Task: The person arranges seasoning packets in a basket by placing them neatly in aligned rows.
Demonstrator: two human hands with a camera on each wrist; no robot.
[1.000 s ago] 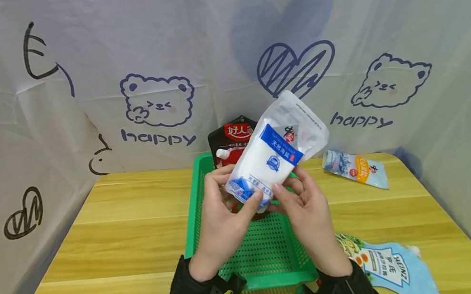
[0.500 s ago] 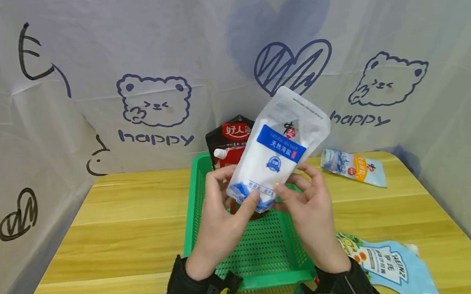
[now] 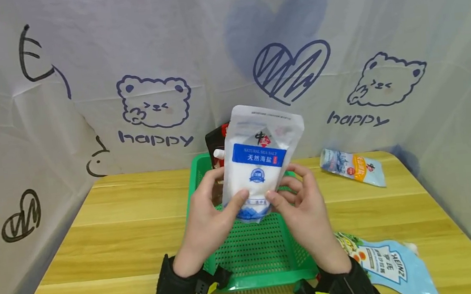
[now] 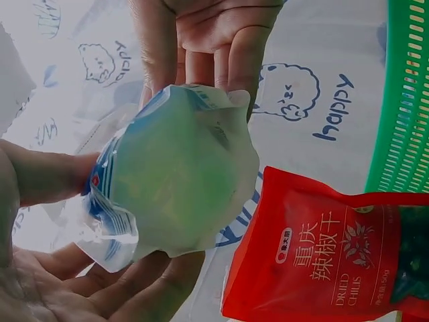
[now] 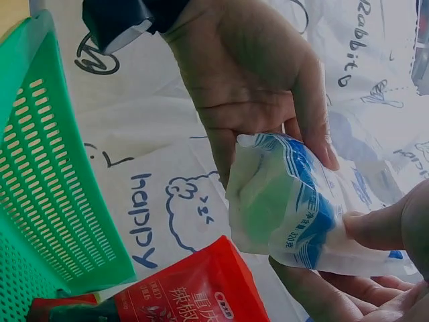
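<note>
Pale grey-white cloth (image 3: 206, 30) forms the back wall, angling forward on both sides in creased, slanting panels. Read as a clock centred on the head view, a blue-outlined bear (image 3: 155, 100) marked "happy" sits at ten o'clock, with a black letter E (image 3: 31, 75) farther out that way. A blue striped heart (image 3: 294, 71) lies between one and two, beneath a blurred bluish heart patch (image 3: 278, 22). A tilted second bear (image 3: 385, 81) appears between two and three; a scribbled black heart (image 3: 20, 217), just below nine. Toward six spreads a yellow wood-grain table (image 3: 128, 235), its far edge against the cloth. Cool light tints the fabric bluish.
</note>
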